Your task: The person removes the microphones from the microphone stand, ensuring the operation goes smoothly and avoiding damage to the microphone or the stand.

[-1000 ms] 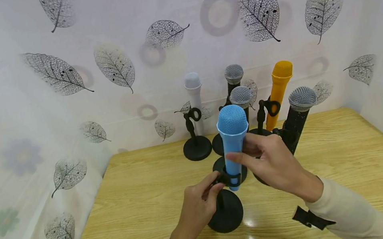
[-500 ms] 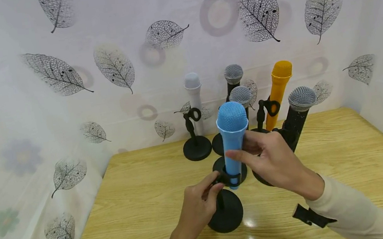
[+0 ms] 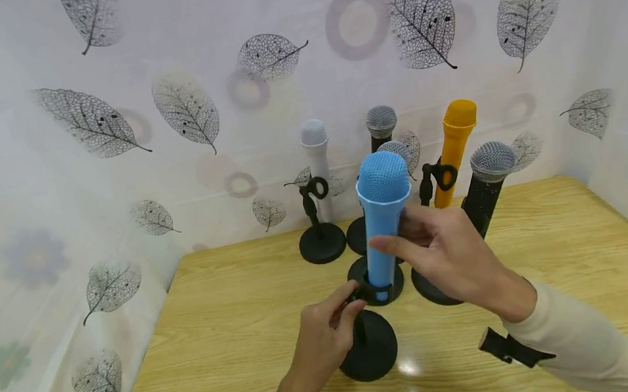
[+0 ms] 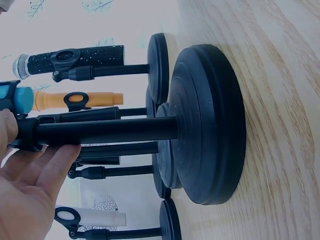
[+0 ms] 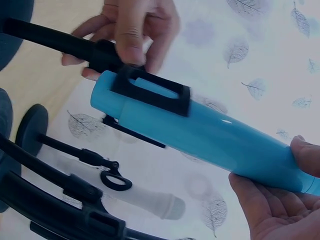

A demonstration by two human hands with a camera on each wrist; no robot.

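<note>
A light blue microphone (image 3: 382, 180) stands slightly tilted, its lower end inside the black ring clip (image 5: 185, 102) of a microphone stand (image 3: 368, 348). My right hand (image 3: 458, 260) grips the microphone's body between thumb and fingers, below its mesh head. On the left, my left hand (image 3: 323, 344) pinches the stand at the joint beneath the clip. In the left wrist view that hand (image 4: 30, 195) is around the top of the upright pole (image 4: 110, 131). The round base rests on the table. In the right wrist view the microphone's blunt end pokes a little through the clip.
Behind stand a white microphone (image 3: 315, 143), an orange microphone (image 3: 456, 144) and black microphones with silver heads, such as the black microphone (image 3: 486, 190) at the right. Several round-based stands crowd close behind the held one. A leaf-print cloth (image 3: 177, 15) hangs behind the wooden table (image 3: 214, 341).
My right hand has drawn the blue microphone upward through the clip, so less of its lower end shows below the ring. The left hand and the stand have stayed in place.
</note>
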